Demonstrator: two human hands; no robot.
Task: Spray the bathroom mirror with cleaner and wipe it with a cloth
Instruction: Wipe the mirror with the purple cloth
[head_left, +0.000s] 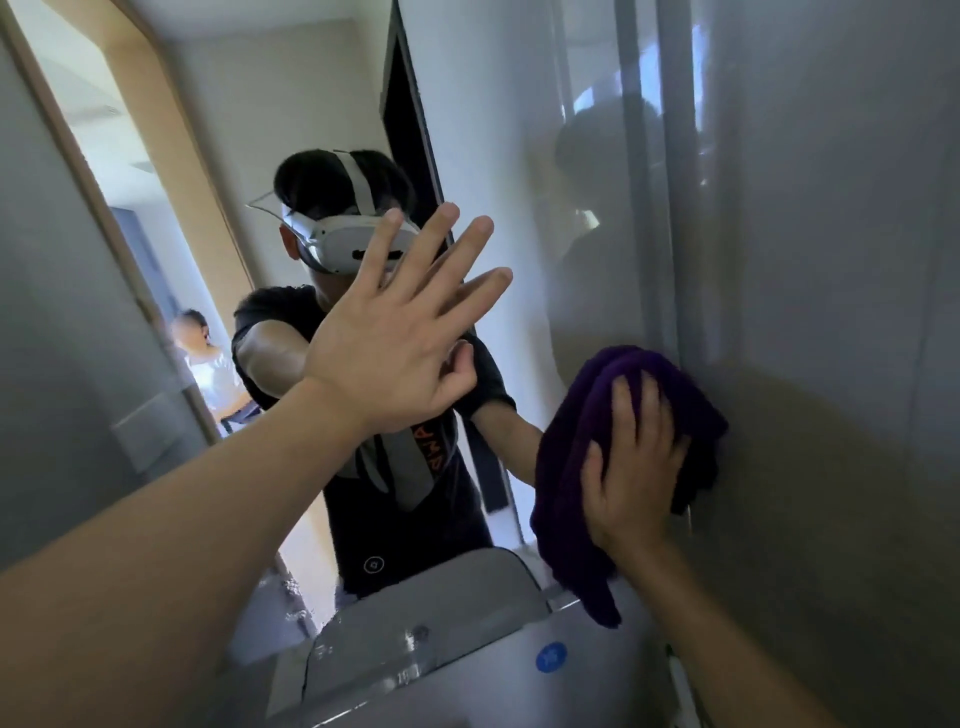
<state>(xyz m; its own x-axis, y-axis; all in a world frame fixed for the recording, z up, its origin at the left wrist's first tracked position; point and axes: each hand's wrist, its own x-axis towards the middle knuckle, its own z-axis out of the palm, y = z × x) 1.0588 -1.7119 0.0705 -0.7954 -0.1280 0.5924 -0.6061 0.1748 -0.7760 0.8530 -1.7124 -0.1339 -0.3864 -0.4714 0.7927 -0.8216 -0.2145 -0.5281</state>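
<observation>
Nearest, at the bottom edge: a grey appliance top (467, 649), cropped by the frame, too little shown to name the machine, with one round blue sticker (551, 657) whose mark is too small to read.

Above it, two bare forearms, both cut off at the lower frame edge. Left hand (384, 353) at centre frame, released, fingers straight and spread, laid flat against the mirror (483, 156), palm hidden against the glass. Right hand (631, 483) at right of centre, fingers straight and splayed over the purple cloth (576, 415), pressing it to the surface rather than clutching it. Thumb hidden, so cannot tell whether it hooks the fabric.

One cloth: deep purple, plush, bunched in folds, upper part bulging above the fingers, one corner dangling below the wrist toward the appliance. Sits at the mirror's lower right, just where the clear reflection gives way to a hazy, glossy grey panel (831, 260). Cannot tell whether that panel is smeared glass or wall.

Farther, in the reflection only: one person in a dark shirt and white headset (353, 239), face mostly covered by the left hand. Behind, at left of frame, a second person (208, 358) in white, small and blurred, partly cut by the wooden door frame (171, 130).
</observation>
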